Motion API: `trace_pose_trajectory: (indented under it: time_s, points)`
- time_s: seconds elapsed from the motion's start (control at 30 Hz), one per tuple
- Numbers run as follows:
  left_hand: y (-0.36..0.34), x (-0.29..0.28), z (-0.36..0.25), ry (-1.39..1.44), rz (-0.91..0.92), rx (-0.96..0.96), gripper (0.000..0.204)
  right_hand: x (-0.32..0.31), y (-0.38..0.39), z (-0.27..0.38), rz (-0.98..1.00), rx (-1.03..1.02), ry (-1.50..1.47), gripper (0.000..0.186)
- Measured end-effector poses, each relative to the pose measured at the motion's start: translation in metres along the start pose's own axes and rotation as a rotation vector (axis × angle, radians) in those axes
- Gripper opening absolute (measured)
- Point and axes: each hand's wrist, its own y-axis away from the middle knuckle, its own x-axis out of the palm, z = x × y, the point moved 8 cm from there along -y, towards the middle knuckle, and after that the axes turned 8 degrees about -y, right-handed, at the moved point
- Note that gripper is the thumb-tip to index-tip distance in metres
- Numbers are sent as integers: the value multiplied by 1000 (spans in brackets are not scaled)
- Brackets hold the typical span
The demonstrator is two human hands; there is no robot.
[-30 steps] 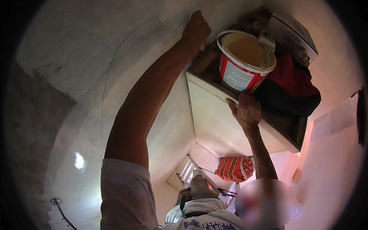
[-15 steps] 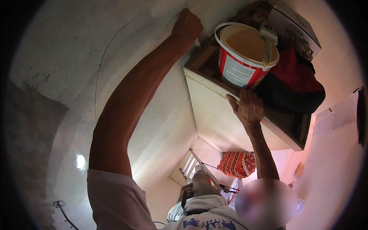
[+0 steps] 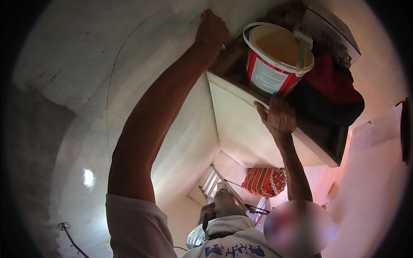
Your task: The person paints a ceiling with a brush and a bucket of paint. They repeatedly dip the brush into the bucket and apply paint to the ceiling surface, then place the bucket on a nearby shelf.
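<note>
High against the wall, my left hand point(image 3: 211, 29) is closed, knuckles up. A small pale tip, like the end of a thin handle, pokes out below it; the rest is hidden in the fist. My right hand point(image 3: 278, 116) hooks its fingers over the front edge of a shelf point(image 3: 234, 91), thumb lying along the edge. Just above those fingers stands a red and white bucket point(image 3: 269, 76) with a white rim and raised handle, holding a cream-coloured liquid. A paintbrush point(image 3: 303, 49) rests across the bucket's right rim.
Beside the bucket lie a red and black cloth item point(image 3: 329, 92) and a white box point(image 3: 330, 30). Far below are a ladder point(image 3: 228, 182) and a red patterned bundle point(image 3: 264, 181). A metal pipe fitting point(image 3: 65, 226) juts from the left wall.
My left arm has shifted a little to the right, with its fist still high on the wall. My right hand stays on the shelf edge.
</note>
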Motion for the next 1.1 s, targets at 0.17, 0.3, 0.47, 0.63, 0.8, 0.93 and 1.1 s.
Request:
trace_pose_trajectory:
  time_s: [0.17, 0.3, 0.47, 0.63, 0.8, 0.93, 1.1]
  points:
    - [-4, 3, -1, -35, -109, -75, 10, 0, -1, -1, -29, -29, 34, 48]
    - [24, 2, -25, -2, -105, -167, 6, 0, 3, -5, -36, -57, -5, 50]
    - [14, 5, 4, -28, -220, -79, 5, -7, -6, 1, -48, -33, 10, 47]
    - [10, 12, -2, -71, -326, -65, 6, -4, -2, 0, -11, -21, -26, 48]
    - [1, 4, 0, 30, -264, 0, 5, -5, -2, 0, -48, -24, -14, 49]
    - [-2, 1, -3, 49, -243, 5, 7, -4, 0, -3, -17, 2, 48, 49]
    - [10, -8, 10, 107, -221, -15, 7, -7, -4, 3, -51, -22, 43, 49]
